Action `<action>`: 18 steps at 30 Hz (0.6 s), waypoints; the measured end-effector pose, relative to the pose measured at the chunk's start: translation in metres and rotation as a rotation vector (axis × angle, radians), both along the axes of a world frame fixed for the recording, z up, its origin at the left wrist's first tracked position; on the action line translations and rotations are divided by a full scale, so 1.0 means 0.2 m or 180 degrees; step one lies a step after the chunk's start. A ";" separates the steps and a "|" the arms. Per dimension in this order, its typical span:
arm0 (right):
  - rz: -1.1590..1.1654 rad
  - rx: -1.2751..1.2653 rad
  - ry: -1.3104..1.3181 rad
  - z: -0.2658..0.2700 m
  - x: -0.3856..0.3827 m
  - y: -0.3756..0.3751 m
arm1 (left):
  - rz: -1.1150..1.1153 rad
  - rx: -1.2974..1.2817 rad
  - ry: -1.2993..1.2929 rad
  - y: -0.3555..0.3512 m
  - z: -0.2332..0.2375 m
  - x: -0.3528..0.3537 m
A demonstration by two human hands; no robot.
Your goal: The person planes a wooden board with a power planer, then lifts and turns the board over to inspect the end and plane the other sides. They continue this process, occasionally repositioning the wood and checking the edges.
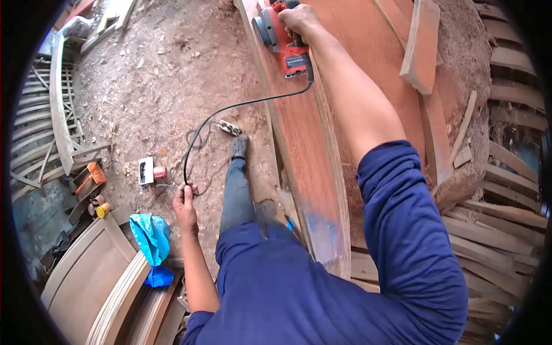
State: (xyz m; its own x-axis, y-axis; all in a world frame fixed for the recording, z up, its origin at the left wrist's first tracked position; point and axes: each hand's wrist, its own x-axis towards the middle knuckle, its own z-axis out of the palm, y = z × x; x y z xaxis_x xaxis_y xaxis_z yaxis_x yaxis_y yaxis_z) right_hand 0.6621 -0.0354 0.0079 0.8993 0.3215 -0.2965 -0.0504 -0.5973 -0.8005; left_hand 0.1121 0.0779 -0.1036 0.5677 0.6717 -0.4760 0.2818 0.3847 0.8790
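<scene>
Right hand [299, 20] curls shut around the planer [286, 50] on the plank [307, 161] (left hand [185, 206] pinches its cord [230, 107]).

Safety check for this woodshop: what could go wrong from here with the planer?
The red electric planer, steered by the right hand alone, rides the narrow edge of the reddish wooden plank; it might tip off. The black power cord, held in the left hand, hangs behind it and could snag. The grey shoe stands by a pale socket strip: possible trip.

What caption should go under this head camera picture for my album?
Right hand grips a red planer on a long plank; left hand holds its black cord.
</scene>
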 end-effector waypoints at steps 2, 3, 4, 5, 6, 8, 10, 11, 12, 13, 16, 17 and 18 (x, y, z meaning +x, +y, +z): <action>0.0061 -0.0336 -0.0034 0.08 -0.21 -0.15 | -0.0113 -0.0017 -0.0034 0.00 0.00 -0.03; 0.0063 -0.0493 -0.0186 0.07 -0.33 -0.27 | -0.0143 -0.0030 -0.0021 -0.01 -0.01 -0.04; 0.0075 -0.0632 -0.0356 0.06 -0.46 -0.40 | -0.0180 -0.0029 0.0028 -0.02 -0.01 -0.05; 0.0247 -0.0241 -0.0650 0.13 -0.66 -0.53 | -0.0204 -0.0051 0.0027 -0.05 -0.01 -0.05; 0.0172 -0.0076 -0.0809 0.12 -0.84 -0.68 | -0.0262 -0.0045 0.0047 -0.07 -0.01 -0.05; -0.0113 -0.0282 -0.0103 0.28 -1.25 -0.92 | -0.0694 0.0016 0.0047 -0.10 -0.02 -0.06; 0.0030 -0.0372 -0.0870 0.22 -1.66 -1.27 | -0.1214 0.0071 0.0108 -0.19 0.06 -0.02; -0.0123 -0.0275 -0.0295 0.31 -1.86 -1.37 | -0.1624 0.0152 0.0138 -0.22 0.07 -0.02; -0.0446 -0.0346 0.0052 0.40 -2.05 -1.46 | -0.1629 0.0164 0.0134 -0.26 0.11 -0.01; -0.0424 -0.0432 -0.0019 0.39 -2.24 -1.60 | -0.2193 0.0317 0.0081 -0.31 0.16 0.01; -0.0365 -0.0622 0.0106 0.45 -2.58 -1.84 | -0.3103 0.0469 -0.0077 -0.41 0.24 0.05; -0.0339 -0.0673 0.0114 0.47 -2.60 -1.84 | -0.3452 0.0439 -0.0169 -0.44 0.25 0.05; -0.0318 -0.0725 0.0133 0.48 -2.61 -1.84 | -0.3456 0.0328 -0.0089 -0.47 0.26 0.05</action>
